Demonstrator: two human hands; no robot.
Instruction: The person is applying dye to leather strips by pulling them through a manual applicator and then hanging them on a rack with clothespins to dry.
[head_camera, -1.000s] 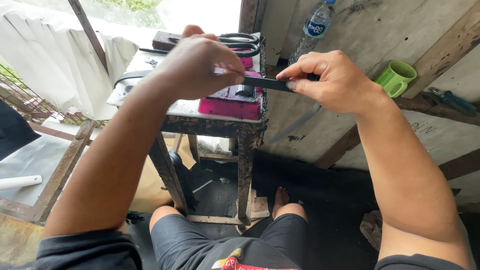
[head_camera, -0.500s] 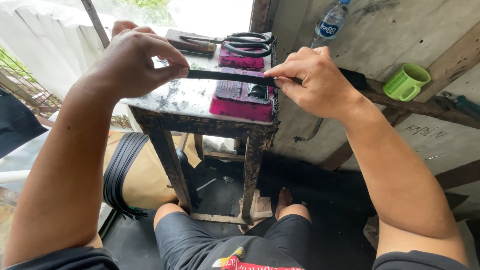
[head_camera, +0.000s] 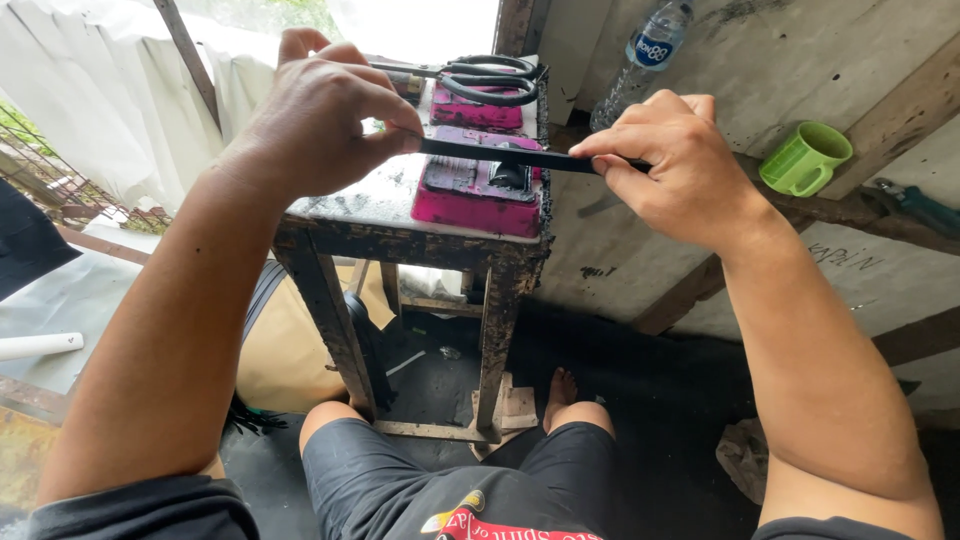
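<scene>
Our left hand (head_camera: 325, 115) drawn leftward away from the pink block (head_camera: 478, 185), our right hand (head_camera: 672, 165) shifted right of it, the black strip (head_camera: 500, 155) between them now stretched longer above that block

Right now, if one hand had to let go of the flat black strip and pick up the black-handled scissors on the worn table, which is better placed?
Probably the left hand: it pinches the flat black strip right beside the black-handled scissors. The right hand holds the other end, past the worn table edge.

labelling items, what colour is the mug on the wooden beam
Light green mug, seen in the head view.
</scene>
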